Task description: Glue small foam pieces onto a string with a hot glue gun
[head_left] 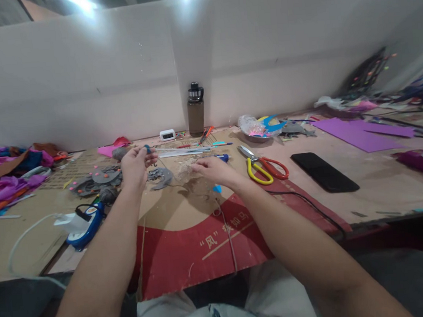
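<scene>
Pinching thin string [163,162] above the cardboard [181,217], maybe to hold it straight, the left hand [135,167] has its fingertips together; the right hand [217,170] curls its fingers, on what I can't tell.

Left of the scissors [259,168], the right hand's [216,170] fingertips meet a pale, wispy tangle [183,169] too blurred to tell whether they grip it. Farther left of the scissors, a teal speck [147,148] at the left hand [135,165] is too small to name. Well right of them, a magenta device [420,163] runs out of view; far left, a colourful heap [30,181] does too.
</scene>
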The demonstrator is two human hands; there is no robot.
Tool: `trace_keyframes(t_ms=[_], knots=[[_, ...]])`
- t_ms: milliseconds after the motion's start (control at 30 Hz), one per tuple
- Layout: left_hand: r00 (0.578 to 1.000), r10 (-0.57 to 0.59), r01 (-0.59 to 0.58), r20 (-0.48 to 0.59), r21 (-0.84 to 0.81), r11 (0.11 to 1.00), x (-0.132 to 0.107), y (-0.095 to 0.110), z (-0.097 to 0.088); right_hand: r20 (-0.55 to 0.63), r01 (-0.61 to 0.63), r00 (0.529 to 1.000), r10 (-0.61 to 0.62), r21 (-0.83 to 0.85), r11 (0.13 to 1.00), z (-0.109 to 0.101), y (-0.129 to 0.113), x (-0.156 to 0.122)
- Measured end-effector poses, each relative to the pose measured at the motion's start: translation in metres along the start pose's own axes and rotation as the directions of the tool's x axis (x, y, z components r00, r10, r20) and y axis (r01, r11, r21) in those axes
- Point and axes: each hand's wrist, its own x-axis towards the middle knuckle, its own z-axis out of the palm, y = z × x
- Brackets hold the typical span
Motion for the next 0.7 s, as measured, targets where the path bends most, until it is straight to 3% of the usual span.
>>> trace_keyframes(t_ms=[67, 133, 200, 267, 400, 600, 700], knots=[[0.999, 0.018, -0.019, 0.046, 0.023, 1.0, -0.005, -0.003, 0.005, -0.151, -0.067, 0.988, 0.043, -0.163, 0.984, -0.015, 0.004, -0.003], [0.996, 0.008, -0.01, 0.085, 0.026, 1.0, -0.008, -0.004, 0.008, -0.262, -0.209, 0.957, 0.125, -0.323, 0.923, -0.028, 0.011, -0.007], [0.992, -0.014, 0.011, 0.123, 0.023, 1.0, -0.01, -0.005, 0.009, -0.278, -0.375, 0.921, 0.273, -0.442, 0.815, -0.035, 0.021, -0.01], [0.987, -0.034, 0.032, 0.157, 0.021, 0.999, -0.012, -0.005, 0.01, -0.222, -0.453, 0.891, 0.396, -0.485, 0.748, -0.034, 0.031, -0.012], [0.979, -0.045, 0.045, 0.201, 0.005, 0.999, -0.018, -0.003, 0.013, -0.15, -0.466, 0.881, 0.448, -0.433, 0.771, -0.017, 0.047, -0.008], [0.971, -0.09, 0.1, 0.223, -0.034, 0.994, -0.023, -0.001, 0.017, -0.217, -0.511, 0.857, 0.467, -0.244, 0.824, -0.011, 0.064, -0.001], [0.963, -0.147, 0.162, 0.227, -0.051, 0.985, -0.023, -0.001, 0.016, -0.281, -0.454, 0.868, 0.41, -0.113, 0.884, -0.014, 0.067, -0.001]])
